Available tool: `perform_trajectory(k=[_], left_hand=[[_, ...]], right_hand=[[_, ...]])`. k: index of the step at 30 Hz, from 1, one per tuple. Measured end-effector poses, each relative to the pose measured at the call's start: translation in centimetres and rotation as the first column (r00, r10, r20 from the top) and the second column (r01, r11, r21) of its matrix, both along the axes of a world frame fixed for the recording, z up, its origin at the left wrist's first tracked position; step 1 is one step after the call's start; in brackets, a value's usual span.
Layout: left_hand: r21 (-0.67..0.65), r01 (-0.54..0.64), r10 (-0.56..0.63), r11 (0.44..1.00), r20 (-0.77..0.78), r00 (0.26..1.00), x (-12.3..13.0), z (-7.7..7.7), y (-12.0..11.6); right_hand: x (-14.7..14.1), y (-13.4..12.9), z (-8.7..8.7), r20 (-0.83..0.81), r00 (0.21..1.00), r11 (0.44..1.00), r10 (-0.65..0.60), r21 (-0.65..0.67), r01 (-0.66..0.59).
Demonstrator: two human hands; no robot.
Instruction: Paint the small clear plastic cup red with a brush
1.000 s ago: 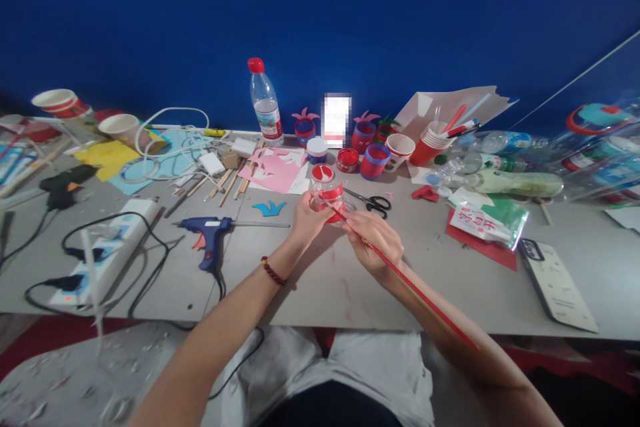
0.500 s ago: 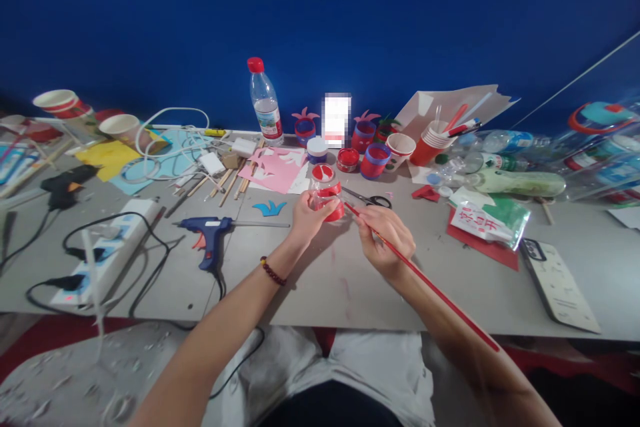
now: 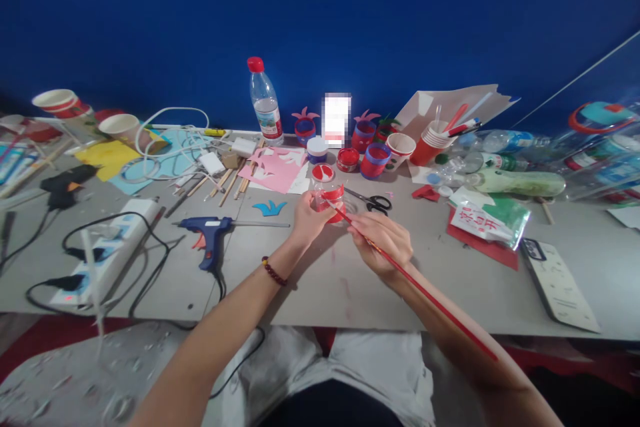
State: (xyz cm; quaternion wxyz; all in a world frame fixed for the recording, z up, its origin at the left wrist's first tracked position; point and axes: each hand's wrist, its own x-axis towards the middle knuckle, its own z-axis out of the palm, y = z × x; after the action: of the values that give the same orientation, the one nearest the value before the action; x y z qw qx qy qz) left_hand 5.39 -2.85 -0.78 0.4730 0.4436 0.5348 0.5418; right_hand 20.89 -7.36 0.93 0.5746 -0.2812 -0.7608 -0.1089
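My left hand [image 3: 311,217] holds a clear plastic piece [image 3: 332,212] with red paint on it, low over the table. In my right hand [image 3: 383,243] is a long red paintbrush [image 3: 430,295], pinched near its front end. The brush tip meets the painted piece beside my left thumb. Just behind them sits a round lid with red paint [image 3: 323,173]. An open jar of red paint [image 3: 348,159] and a white-lidded jar [image 3: 317,149] stand farther back. Black scissors [image 3: 376,202] lie right of the painted piece.
A blue glue gun [image 3: 210,235] and a white power strip [image 3: 111,250] with cables lie left. A water bottle [image 3: 267,107], red-and-purple cups [image 3: 375,161] and paper cups [image 3: 431,143] stand at the back. Plastic bottles [image 3: 520,183] and a phone [image 3: 560,283] are on the right.
My right hand has shifted slightly left, bringing the brush tip onto the plastic piece. My left hand has turned the piece a little, so more of its red band shows.
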Motion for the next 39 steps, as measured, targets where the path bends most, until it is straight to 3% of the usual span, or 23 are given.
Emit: perform_trajectory(k=[4,8,25,33,39], left_hand=[[-0.007,-0.008,0.008,1.000,-0.010,1.000,0.1,-0.1,0.0],[-0.014,-0.033,0.032,0.999,-0.031,0.999,0.1,-0.2,0.0],[-0.039,0.018,-0.016,0.999,0.051,0.999,0.0,-0.1,0.0],[-0.019,0.008,-0.008,1.000,-0.001,1.000,0.0,-0.4,0.1],[0.021,0.002,-0.002,1.000,-0.008,1.000,0.1,-1.0,0.1]], right_hand=[[-0.2,0.2,0.4,-0.009,1.000,1.000,0.001,-0.002,-0.001],[-0.3,0.2,0.7,-0.016,0.997,0.997,-0.079,0.007,0.079],[1.0,0.5,1.7,-0.014,0.978,0.977,-0.206,0.045,0.206],[0.5,0.1,0.7,-0.067,0.996,0.999,-0.053,-0.004,0.053],[-0.1,0.0,0.3,-0.059,0.998,0.999,-0.027,-0.047,0.025]])
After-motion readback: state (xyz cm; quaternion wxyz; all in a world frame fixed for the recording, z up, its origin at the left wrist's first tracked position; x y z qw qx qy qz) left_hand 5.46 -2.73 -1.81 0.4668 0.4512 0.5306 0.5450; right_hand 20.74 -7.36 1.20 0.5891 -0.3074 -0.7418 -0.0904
